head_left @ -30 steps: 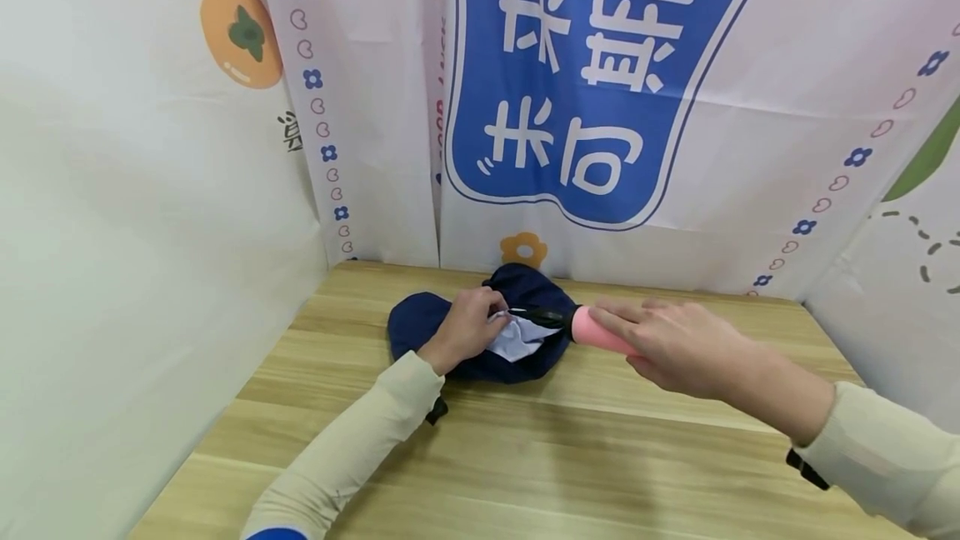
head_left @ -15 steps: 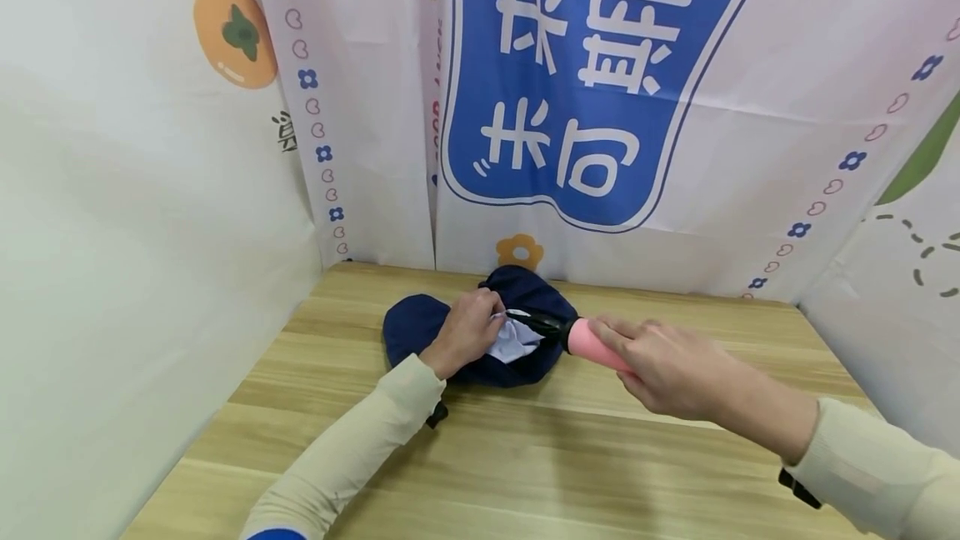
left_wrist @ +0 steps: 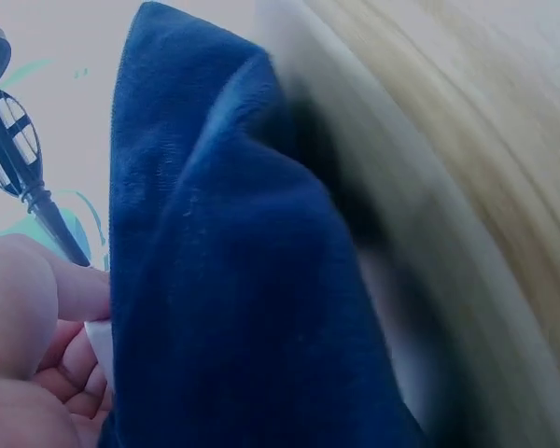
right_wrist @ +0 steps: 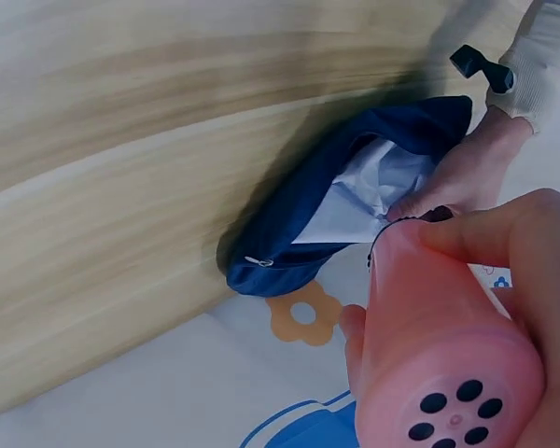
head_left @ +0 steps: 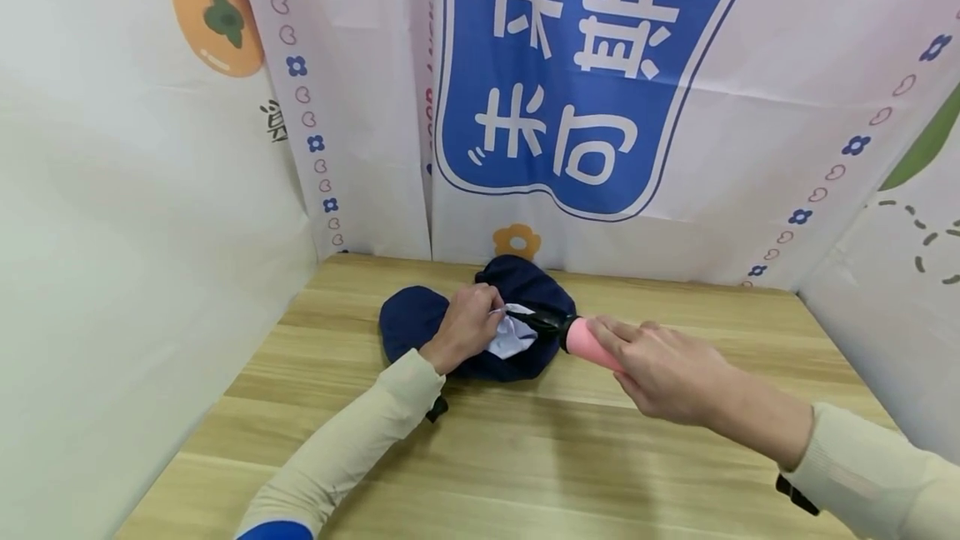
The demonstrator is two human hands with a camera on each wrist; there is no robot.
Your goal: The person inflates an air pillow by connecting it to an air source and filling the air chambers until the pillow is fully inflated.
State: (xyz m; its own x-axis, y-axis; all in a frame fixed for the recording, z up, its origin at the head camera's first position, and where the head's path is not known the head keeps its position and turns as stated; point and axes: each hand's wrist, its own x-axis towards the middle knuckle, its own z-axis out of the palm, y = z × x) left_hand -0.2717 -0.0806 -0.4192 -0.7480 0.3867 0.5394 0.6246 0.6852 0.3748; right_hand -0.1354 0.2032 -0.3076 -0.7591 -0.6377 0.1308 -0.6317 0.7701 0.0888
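Observation:
A navy cloth thing (head_left: pixel 517 277) with rounded lobes, like a neck pillow, lies near the table's back edge. Its zip pull (right_wrist: pixel 259 262) shows in the right wrist view, and pale lining (right_wrist: pixel 341 210) fills the opening. With curled fingers my left hand (head_left: pixel 468 323) pinches the edge of that opening; its fingertips are partly hidden in the head view. My right hand (head_left: pixel 667 365) grips the pink handle (head_left: pixel 588 344) of a tool whose black slotted head (left_wrist: pixel 19 149) narrows to a point. The tip is close to my left fingers, over the lining.
The wood-grain table (head_left: pixel 510 473) stretches in front of the cloth. Behind it hangs a printed white sheet (head_left: pixel 697 240) with a blue sign, and another white sheet (head_left: pixel 150 232) stands at the left.
The pink-handled tool and my right hand have shifted slightly left, bringing the black head further over the opening. My left hand keeps its pinch. The head view has drifted a little.

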